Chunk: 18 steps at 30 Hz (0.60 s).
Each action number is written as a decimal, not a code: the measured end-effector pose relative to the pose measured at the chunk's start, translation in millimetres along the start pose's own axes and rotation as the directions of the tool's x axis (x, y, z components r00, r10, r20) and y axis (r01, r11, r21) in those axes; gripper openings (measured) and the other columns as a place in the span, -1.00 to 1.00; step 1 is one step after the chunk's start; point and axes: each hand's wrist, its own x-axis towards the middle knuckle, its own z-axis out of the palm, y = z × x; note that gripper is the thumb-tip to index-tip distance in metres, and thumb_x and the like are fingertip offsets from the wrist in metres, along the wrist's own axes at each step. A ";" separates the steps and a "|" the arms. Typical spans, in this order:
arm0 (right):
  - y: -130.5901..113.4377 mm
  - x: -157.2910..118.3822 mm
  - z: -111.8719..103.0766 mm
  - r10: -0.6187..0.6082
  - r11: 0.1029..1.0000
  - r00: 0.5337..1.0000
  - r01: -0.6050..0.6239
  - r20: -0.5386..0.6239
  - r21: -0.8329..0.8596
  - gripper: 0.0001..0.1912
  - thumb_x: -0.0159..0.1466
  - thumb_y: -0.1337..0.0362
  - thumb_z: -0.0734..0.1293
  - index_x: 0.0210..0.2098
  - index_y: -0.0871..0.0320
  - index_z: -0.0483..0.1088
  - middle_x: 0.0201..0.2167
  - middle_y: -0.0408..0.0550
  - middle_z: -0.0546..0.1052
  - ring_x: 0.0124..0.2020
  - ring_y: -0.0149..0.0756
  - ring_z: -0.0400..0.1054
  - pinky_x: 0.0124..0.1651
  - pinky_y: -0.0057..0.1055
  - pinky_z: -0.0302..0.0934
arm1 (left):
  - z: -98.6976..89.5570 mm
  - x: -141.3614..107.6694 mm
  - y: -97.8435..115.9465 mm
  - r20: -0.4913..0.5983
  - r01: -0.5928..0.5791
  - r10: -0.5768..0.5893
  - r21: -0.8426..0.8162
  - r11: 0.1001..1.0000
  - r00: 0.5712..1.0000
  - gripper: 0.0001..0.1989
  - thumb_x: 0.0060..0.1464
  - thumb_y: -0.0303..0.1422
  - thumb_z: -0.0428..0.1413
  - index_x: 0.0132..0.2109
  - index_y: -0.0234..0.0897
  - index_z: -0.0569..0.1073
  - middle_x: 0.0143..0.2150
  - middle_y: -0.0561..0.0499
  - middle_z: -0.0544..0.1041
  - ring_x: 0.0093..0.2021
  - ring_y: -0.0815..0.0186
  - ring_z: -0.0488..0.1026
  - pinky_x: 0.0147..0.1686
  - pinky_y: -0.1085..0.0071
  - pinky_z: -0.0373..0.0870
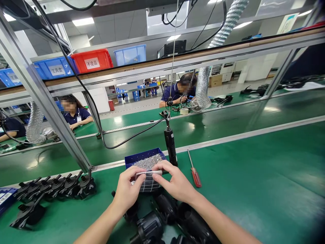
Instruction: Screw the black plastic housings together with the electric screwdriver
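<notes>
A thin white flat piece (149,173) is pinched at its two ends, by my left hand (129,187) and my right hand (175,182). Thumbs face me, and the fingers curl behind it; its exact kind cannot be made out. Just below it shows a dark surface with white grid lines (150,186). Behind my fingers stands a blue bin (130,160) full of small silvery metal parts (148,163), its front partly hidden. A black electric screwdriver (170,145) hangs upright close to my right hand. Several black plastic housings (150,225) lie beneath my wrists.
A red-handled screwdriver (195,174) lies on the green table at right. Black assembled parts (57,184) stand in a row at left, near a metal post (54,91). A cable (127,140) loops ahead. Co-workers sit across the bench, beneath a shelf with a red bin (92,61).
</notes>
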 end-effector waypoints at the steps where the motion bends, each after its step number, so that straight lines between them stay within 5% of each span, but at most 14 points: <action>1: -2.2 -0.7 1.0 0.002 1.000 1.000 -0.002 -0.002 0.002 -0.91 0.47 0.22 0.40 -0.17 0.07 0.55 -0.20 -0.06 0.58 -0.09 -0.11 0.47 0.04 -0.17 0.32 | 1.1 -0.7 0.2 -0.020 -0.001 0.001 0.002 1.000 1.000 -0.77 0.35 -0.20 0.22 -0.09 -0.21 0.73 -0.13 -0.09 0.71 -0.13 0.16 0.61 -0.16 0.34 0.49; 11: -5.8 -5.9 1.9 -0.198 0.976 0.976 0.189 -0.085 -0.106 -0.88 0.53 0.31 0.37 -0.15 0.05 0.57 -0.23 -0.01 0.59 -0.09 -0.06 0.46 -0.01 -0.11 0.40 | 2.9 -2.0 -5.1 -0.081 0.075 -0.075 0.005 0.997 0.994 -0.78 0.26 -0.18 0.29 -0.23 -0.20 0.73 -0.27 -0.04 0.72 -0.28 0.20 0.57 -0.25 0.37 0.44; 18: -17.3 -4.5 -3.9 -0.534 0.822 0.836 0.478 -0.127 -0.309 -0.75 0.46 0.49 0.39 -0.08 -0.02 0.59 -0.16 -0.01 0.65 0.00 0.00 0.44 0.09 0.05 0.45 | 5.2 -2.2 -4.0 -0.054 0.134 -0.133 0.008 0.991 0.990 -0.65 0.27 -0.08 0.27 -0.34 -0.26 0.64 -0.45 0.07 0.54 -0.40 0.33 0.37 -0.36 0.44 0.27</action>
